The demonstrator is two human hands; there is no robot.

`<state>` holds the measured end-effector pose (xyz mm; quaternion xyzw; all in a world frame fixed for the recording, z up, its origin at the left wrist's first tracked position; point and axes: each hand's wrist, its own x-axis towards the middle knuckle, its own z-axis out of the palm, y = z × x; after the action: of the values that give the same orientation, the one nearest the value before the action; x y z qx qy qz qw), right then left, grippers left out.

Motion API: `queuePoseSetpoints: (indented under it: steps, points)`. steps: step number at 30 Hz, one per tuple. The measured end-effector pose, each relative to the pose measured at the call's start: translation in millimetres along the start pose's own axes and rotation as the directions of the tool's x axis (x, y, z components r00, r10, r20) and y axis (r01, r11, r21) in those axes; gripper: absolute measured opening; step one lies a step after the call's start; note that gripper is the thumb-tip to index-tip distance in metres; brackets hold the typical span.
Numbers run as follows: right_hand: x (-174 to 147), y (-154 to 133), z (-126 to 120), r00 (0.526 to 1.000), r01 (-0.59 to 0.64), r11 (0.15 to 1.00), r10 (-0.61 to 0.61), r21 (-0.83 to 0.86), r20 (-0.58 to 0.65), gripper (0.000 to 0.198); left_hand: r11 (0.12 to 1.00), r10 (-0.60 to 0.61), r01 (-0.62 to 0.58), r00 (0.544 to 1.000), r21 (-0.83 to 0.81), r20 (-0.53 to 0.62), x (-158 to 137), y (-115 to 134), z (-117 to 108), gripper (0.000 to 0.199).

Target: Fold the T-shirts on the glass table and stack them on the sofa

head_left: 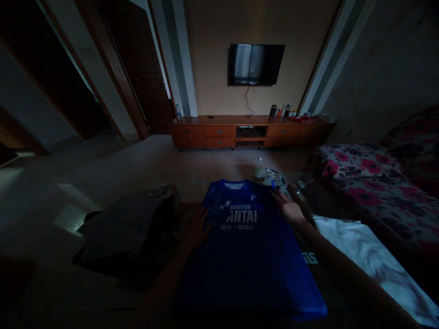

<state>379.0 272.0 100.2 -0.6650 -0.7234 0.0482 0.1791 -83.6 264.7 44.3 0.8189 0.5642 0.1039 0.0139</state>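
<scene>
A blue T-shirt (247,256) with white "MARATHON" lettering lies spread front up on a low table, its collar pointing away from me. At its left edge rests my left hand (197,226), fingers stretched out over the fabric. My right hand (290,210) touches the upper right side near the shoulder; its fingers look extended, though slightly blurred. To the left sits a heap of dark grey clothing (126,224). White cloth (370,260) lies to the right, partly behind my right forearm.
A floral sofa (370,183) stands at the right. Beyond the shirt is a round patterned item (267,174) at the table's far end. A wooden TV cabinet (219,132) runs along the far wall below a television (256,65). The room is dim.
</scene>
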Motion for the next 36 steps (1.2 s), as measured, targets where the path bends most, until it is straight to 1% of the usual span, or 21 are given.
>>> queuePoseSetpoints:
  steps: [1,2,3,4,6,8,12,15,19,21,23,24,25,26,28,31,33,36]
  points:
    - [-5,-11,8,0.991,0.12,0.988,-0.114,-0.094,0.071,0.068,1.0,-0.001,0.001,1.0,-0.002,-0.001,0,0,1,0.064]
    - [-10,-21,17,0.974,0.197,0.968,-0.174,-0.157,0.145,0.068,1.0,-0.002,0.002,1.0,-0.003,-0.003,1,0,2,0.064]
    - [-15,-28,25,0.956,0.244,0.949,-0.202,-0.2,0.212,0.068,1.0,-0.004,0.004,1.0,-0.006,-0.006,1,-1,3,0.064]
    - [-20,-33,33,0.941,0.274,0.934,-0.21,-0.231,0.266,0.068,1.0,-0.003,0.003,1.0,-0.009,-0.008,1,-2,5,0.064]
    - [-27,-38,45,0.92,0.304,0.917,-0.211,-0.259,0.331,0.065,1.0,-0.003,0.003,1.0,-0.016,-0.006,1,-3,7,0.064]
    - [-31,-38,51,0.91,0.323,0.91,-0.222,-0.262,0.349,0.063,1.0,-0.007,0.007,1.0,-0.02,-0.005,1,-4,9,0.065]
    - [-35,-40,50,0.896,0.355,0.899,-0.248,-0.256,0.369,0.061,1.0,-0.005,0.004,1.0,-0.019,-0.008,0,-4,8,0.064]
    - [-41,-47,47,0.896,0.344,0.915,-0.251,-0.213,0.366,0.06,1.0,-0.001,0.001,1.0,-0.018,-0.003,0,-3,6,0.064]
    - [-42,-50,40,0.923,0.308,0.946,-0.272,-0.1,0.272,0.056,1.0,-0.001,0.0,1.0,-0.02,-0.025,0,-2,5,0.064]
    - [-37,-46,37,0.957,0.226,0.971,-0.207,-0.078,0.202,0.054,1.0,-0.001,0.001,0.999,-0.015,-0.034,0,-2,5,0.064]
    - [-31,-37,38,0.988,0.097,0.989,-0.082,-0.109,0.129,0.055,1.0,-0.003,0.003,1.0,-0.014,-0.025,-1,-1,5,0.064]
    - [-29,-31,40,0.994,0.044,0.99,-0.03,-0.135,0.104,0.055,1.0,-0.006,0.006,1.0,-0.014,-0.016,0,-1,4,0.064]
    - [-28,-25,44,0.996,0.015,0.987,0.0,-0.161,0.094,0.056,1.0,-0.008,0.008,1.0,-0.014,-0.006,0,-1,4,0.064]
    - [-28,-20,50,0.995,0.013,0.983,0.005,-0.183,0.099,0.057,1.0,-0.009,0.009,1.0,-0.014,0.001,0,-1,4,0.064]
    - [-32,-9,62,0.991,0.065,0.975,-0.037,-0.212,0.131,0.059,1.0,-0.003,0.003,1.0,-0.014,-0.002,0,-2,3,0.065]
    - [-40,1,77,0.986,0.108,0.962,-0.072,-0.25,0.148,0.058,0.999,0.035,-0.036,0.998,-0.01,-0.047,-1,-2,3,0.063]
    - [-41,0,78,0.988,0.098,0.959,-0.061,-0.264,0.145,0.058,0.998,0.067,-0.068,0.996,-0.005,-0.054,-2,-2,3,0.058]
    - [-34,-11,71,0.989,0.046,0.961,-0.006,-0.273,0.146,0.06,0.997,0.074,-0.074,0.997,0.007,0.003,-3,0,5,0.057]
